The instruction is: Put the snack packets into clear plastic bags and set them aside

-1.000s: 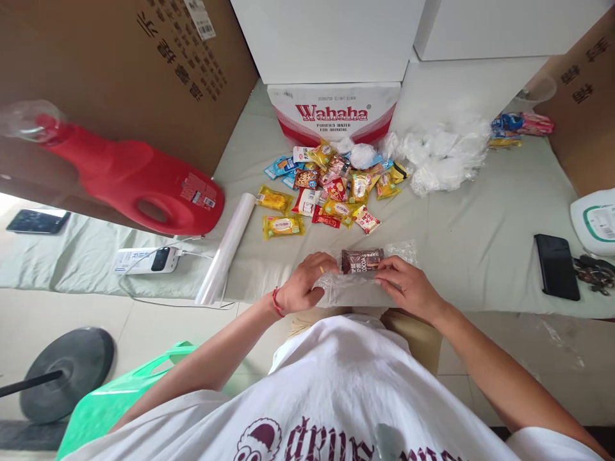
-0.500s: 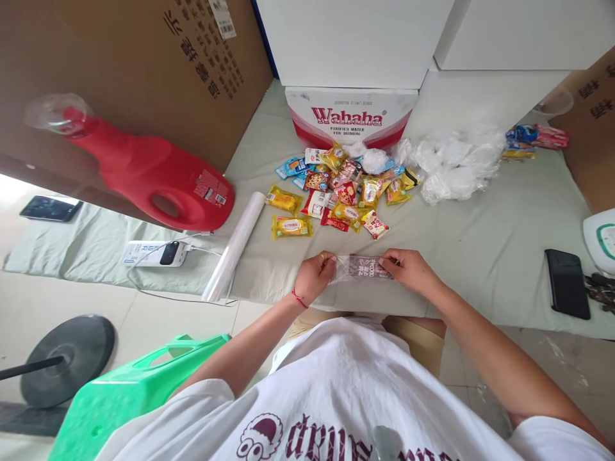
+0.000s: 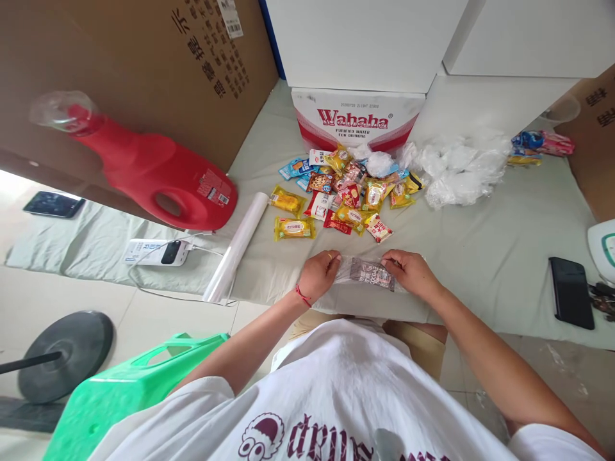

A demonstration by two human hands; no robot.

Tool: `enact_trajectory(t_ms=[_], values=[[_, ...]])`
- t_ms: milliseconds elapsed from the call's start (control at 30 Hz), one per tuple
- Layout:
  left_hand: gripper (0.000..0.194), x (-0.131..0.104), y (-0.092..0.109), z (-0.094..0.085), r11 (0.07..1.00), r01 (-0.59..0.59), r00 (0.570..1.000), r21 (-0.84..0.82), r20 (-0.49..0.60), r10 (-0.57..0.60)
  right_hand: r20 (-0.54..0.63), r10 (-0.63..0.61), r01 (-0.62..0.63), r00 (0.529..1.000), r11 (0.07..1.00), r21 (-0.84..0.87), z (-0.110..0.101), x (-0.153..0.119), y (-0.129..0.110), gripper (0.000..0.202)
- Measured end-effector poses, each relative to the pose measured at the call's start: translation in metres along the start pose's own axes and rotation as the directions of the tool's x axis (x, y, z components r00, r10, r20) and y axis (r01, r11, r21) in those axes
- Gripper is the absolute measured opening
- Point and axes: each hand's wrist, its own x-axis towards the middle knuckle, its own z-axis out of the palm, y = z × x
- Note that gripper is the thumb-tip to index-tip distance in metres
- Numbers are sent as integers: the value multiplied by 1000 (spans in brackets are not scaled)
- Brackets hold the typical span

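Note:
Near the table's front edge, my left hand (image 3: 321, 275) pinches one end of a clear plastic bag (image 3: 344, 270). The bag's other end is pinched in my right hand (image 3: 408, 272). Inside the bag, between both hands, lies a dark brown snack packet (image 3: 372, 274) with white print. Just beyond the hands spreads a pile of wrapped snacks (image 3: 348, 195) in yellow, red, blue and white. A yellow packet (image 3: 295, 228) lies at its near left side.
A roll of clear bags (image 3: 237, 246), a white power bank (image 3: 156, 251) and a red jug (image 3: 168, 173) are on the left. Crumpled clear plastic (image 3: 461, 166) sits behind right, a black phone (image 3: 571, 293) far right. A Wahaba box (image 3: 355, 118) stands behind the snacks.
The brown packet has tilted and sits slightly lower between my hands. Both hands still grip the plastic. The whole view has shifted slightly.

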Motion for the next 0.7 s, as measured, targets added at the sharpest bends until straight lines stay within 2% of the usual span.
enact_trajectory(t_ms=[100, 167, 233, 300, 400, 500, 633, 700], values=[[31, 1, -4, 6, 986, 75, 995, 147, -72, -65, 53, 122, -125, 991, 991, 51, 5, 5, 6, 31], [27, 2, -6, 8, 973, 88, 988, 212, -143, -58, 77, 158, -162, 984, 986, 45, 8, 7, 8, 28], [30, 3, -7, 8, 969, 94, 976, 228, -215, -44, 53, 144, -144, 988, 990, -6, 10, 7, 9, 22], [35, 4, -5, 7, 969, 112, 966, 221, -255, -54, -25, 97, -99, 995, 990, -104, 11, 7, 8, 20], [34, 4, -1, 7, 965, 70, 976, 252, -216, -15, -95, 0, -27, 995, 958, -286, 12, 6, 2, 29], [19, 4, 2, 12, 956, -19, 991, 293, -123, 58, -44, -80, 55, 996, 912, -407, 9, 0, -9, 34], [12, 5, 3, 18, 969, -27, 994, 245, -93, 52, -130, -184, 104, 974, 880, -463, 6, -17, -30, 42], [9, 5, 5, 15, 977, -39, 996, 209, -69, 55, -116, -229, 151, 967, 874, -461, 11, -25, -39, 40]])
